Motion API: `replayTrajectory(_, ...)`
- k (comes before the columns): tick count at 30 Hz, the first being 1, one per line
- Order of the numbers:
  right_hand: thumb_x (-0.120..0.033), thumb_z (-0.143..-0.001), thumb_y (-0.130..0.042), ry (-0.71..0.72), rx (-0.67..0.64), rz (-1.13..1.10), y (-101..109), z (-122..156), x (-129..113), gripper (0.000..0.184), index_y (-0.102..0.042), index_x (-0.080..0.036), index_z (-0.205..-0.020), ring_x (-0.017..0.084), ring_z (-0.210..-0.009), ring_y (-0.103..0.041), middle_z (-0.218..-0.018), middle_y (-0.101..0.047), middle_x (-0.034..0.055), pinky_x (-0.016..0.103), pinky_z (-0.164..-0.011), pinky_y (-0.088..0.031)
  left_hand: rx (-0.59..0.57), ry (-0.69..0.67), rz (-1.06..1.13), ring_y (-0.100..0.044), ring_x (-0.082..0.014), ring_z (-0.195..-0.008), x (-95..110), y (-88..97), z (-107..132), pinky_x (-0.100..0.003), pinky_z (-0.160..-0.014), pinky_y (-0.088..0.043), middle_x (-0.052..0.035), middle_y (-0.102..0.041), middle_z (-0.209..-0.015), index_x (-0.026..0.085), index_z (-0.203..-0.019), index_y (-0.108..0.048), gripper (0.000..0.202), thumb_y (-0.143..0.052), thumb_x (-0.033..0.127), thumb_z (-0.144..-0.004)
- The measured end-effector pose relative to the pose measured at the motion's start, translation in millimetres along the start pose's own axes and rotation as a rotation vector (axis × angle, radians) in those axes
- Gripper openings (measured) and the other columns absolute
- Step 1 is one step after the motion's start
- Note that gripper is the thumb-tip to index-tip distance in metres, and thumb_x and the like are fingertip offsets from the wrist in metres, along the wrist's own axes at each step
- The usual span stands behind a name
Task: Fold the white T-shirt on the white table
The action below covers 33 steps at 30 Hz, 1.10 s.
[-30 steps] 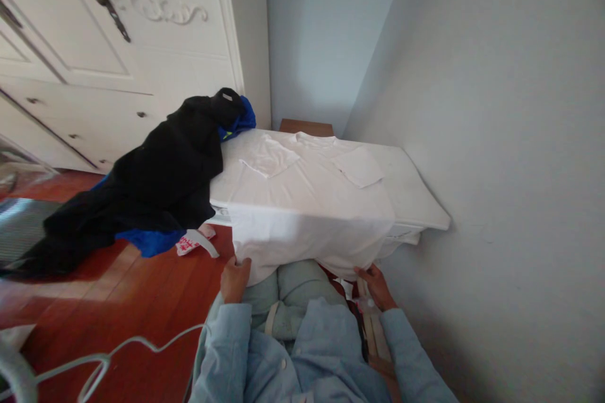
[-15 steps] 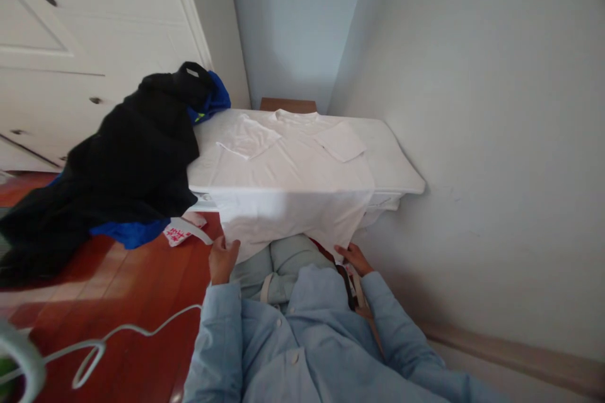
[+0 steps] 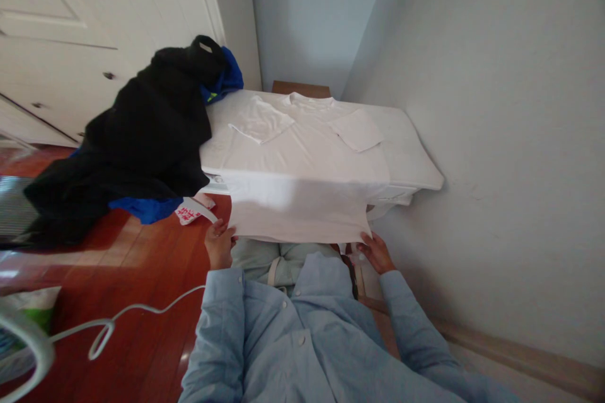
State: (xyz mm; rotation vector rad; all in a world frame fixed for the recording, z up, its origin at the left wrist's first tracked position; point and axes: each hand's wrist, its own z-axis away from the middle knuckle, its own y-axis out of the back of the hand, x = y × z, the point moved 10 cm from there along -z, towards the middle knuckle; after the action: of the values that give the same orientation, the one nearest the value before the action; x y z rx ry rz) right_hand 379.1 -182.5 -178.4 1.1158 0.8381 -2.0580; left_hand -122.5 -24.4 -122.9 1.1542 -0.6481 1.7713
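Observation:
A white T-shirt lies front-down on a white padded board, its sleeves folded inward and its lower part hanging over the near edge. My left hand pinches the hem's left corner. My right hand grips the hem's right corner. The hem is stretched level between both hands, lifted off my lap. My light blue sleeves and shirt fill the bottom of the view.
A heap of black and blue clothes covers the board's left end and spills toward the red wooden floor. A white cable loops on the floor. White cabinet doors stand at left, a pale wall close at right.
Both hands have raised the hanging hem, which now stretches flat and level instead of drooping onto my lap. The camera has shifted slightly.

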Motion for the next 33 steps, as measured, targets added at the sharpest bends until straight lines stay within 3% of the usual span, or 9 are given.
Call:
replayTrajectory(5, -0.043, -0.058, -0.091, -0.031, 0.023, 0.055, 2, 5, 10, 0.048, -0.071, -0.017, -0.094, 0.016, -0.065, -0.068, -0.088, -0.075, 0.0055, 0.027, -0.064, -0.060, -0.104, -0.021, -0.180, -0.061, -0.0098, -0.052, -4, -7.3, 2, -0.022, -0.048, -0.045, -0.0074, -0.068, -0.096, 0.013, -0.118, -0.058, 0.049, -0.068, 0.021, -0.070)
replayTrajectory(9, -0.049, -0.062, -0.087, -0.064, -0.035, 0.164, -6, 12, 14, 0.049, -0.071, -0.017, -0.096, 0.024, -0.080, -0.074, -0.097, -0.076, 0.0108, 0.034, -0.076, -0.061, -0.208, -0.136, -0.578, -0.070, -0.0246, -0.079, 3, -16.9, -1, -0.032, -0.067, -0.055, -0.0099, -0.070, -0.087, 0.013, -0.103, -0.064, 0.033, -0.068, 0.028, -0.074)
replayTrajectory(13, -0.054, -0.065, -0.080, -0.037, -0.022, 0.396, -5, 17, 3, 0.052, -0.072, -0.015, -0.098, 0.024, -0.078, -0.073, -0.092, -0.076, 0.0118, 0.030, -0.062, -0.058, -0.250, -0.239, -0.878, -0.069, -0.0285, -0.087, 14, -21.7, 4, -0.035, -0.073, -0.056, -0.0097, -0.070, -0.085, 0.013, -0.106, -0.067, 0.034, -0.065, 0.028, -0.075)
replayTrajectory(16, -0.062, -0.067, -0.074, 0.062, -0.036, 0.540, -10, 19, -19, 0.057, -0.071, -0.014, -0.098, 0.021, -0.057, -0.066, -0.066, -0.070, 0.0066, 0.029, -0.048, -0.049, -0.242, -0.188, -0.644, -0.066, -0.0201, -0.062, 31, -24.3, 22, -0.030, -0.056, -0.055, -0.0044, -0.069, -0.079, 0.015, -0.138, -0.055, 0.062, -0.063, 0.031, -0.079)
replayTrajectory(18, -0.066, -0.065, -0.073, 0.101, -0.011, 0.534, -13, 22, -36, 0.068, -0.068, -0.016, -0.111, 0.021, -0.047, -0.060, -0.058, -0.067, 0.0032, 0.029, -0.042, -0.044, -0.176, -0.270, -0.345, -0.059, -0.0152, -0.053, 60, -26.8, 42, -0.029, -0.050, -0.055, -0.0023, -0.069, -0.079, 0.020, -0.147, -0.048, 0.071, -0.064, 0.040, -0.080)
replayTrajectory(22, -0.070, -0.065, -0.073, 0.224, 0.079, 0.467, -19, 34, -85, 0.072, -0.068, -0.021, -0.117, 0.023, -0.047, -0.059, -0.058, -0.067, 0.0026, 0.032, -0.042, -0.046, -0.060, -0.343, 0.223, -0.065, -0.0160, -0.073, 108, -28.6, 74, -0.025, -0.054, -0.057, -0.0062, -0.071, -0.108, 0.025, -0.124, -0.069, 0.053, -0.070, 0.050, -0.077)
replayTrajectory(26, -0.067, -0.068, -0.074, 0.444, 0.123, 0.419, -26, 50, -152, 0.052, -0.077, -0.023, -0.095, 0.025, -0.060, -0.067, -0.070, -0.073, 0.0073, 0.034, -0.058, -0.059, -0.145, -0.400, 0.495, -0.067, -0.0187, -0.078, 143, -44.2, 83, -0.028, -0.060, -0.058, -0.0043, -0.071, -0.095, 0.025, -0.096, -0.078, 0.029, -0.072, 0.038, -0.071)
replayTrajectory(29, -0.062, -0.062, -0.081, 0.518, 0.077, 0.294, -30, 56, -196, 0.055, -0.076, -0.024, -0.102, 0.029, -0.069, -0.073, -0.079, -0.077, 0.0101, 0.036, -0.064, -0.063, -0.145, -0.504, 0.618, -0.068, -0.0165, -0.075, 171, -46.3, 84, -0.029, -0.069, -0.060, -0.0006, -0.069, -0.082, 0.027, -0.095, -0.078, 0.027, -0.072, 0.026, -0.068)
replayTrajectory(33, -0.053, -0.060, -0.087, 0.650, -0.040, 0.229, -43, 70, -259, 0.052, -0.076, -0.026, -0.103, 0.031, -0.080, -0.076, -0.089, -0.078, 0.0132, 0.038, -0.075, -0.065, -0.011, -0.732, 0.671, -0.072, -0.0156, -0.082, 213, -36.5, 96, -0.029, -0.080, -0.060, 0.0006, -0.073, -0.090, 0.025, -0.103, -0.075, 0.035, -0.075, 0.020, -0.068)
